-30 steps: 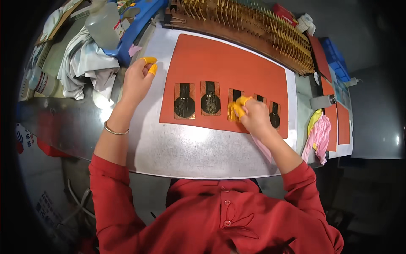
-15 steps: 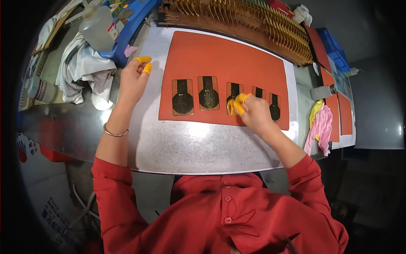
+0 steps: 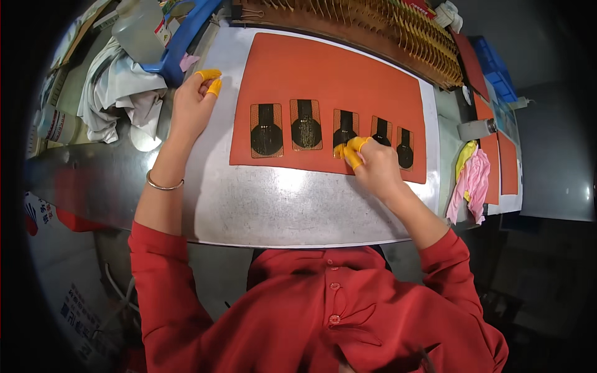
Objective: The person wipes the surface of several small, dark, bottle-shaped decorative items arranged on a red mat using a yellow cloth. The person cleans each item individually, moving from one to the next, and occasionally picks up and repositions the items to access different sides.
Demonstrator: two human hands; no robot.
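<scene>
Right hand [image 3: 373,165], mid-frame, pinches the third strip [image 3: 345,128] on your orange mat [image 3: 329,74]; left hand [image 3: 191,105], upper left, rests loosely curled, grasping nothing.

I see five small rectangular flex circuit pieces [image 3: 333,129] in a row along the near edge of the orange mat [image 3: 336,74], each coppery brown with a black round-headed shape. They lie flat and shrink in apparent size from left to right. My right hand [image 3: 373,166], its fingertips capped in yellow, touches the near end of the third piece [image 3: 345,128].
</scene>
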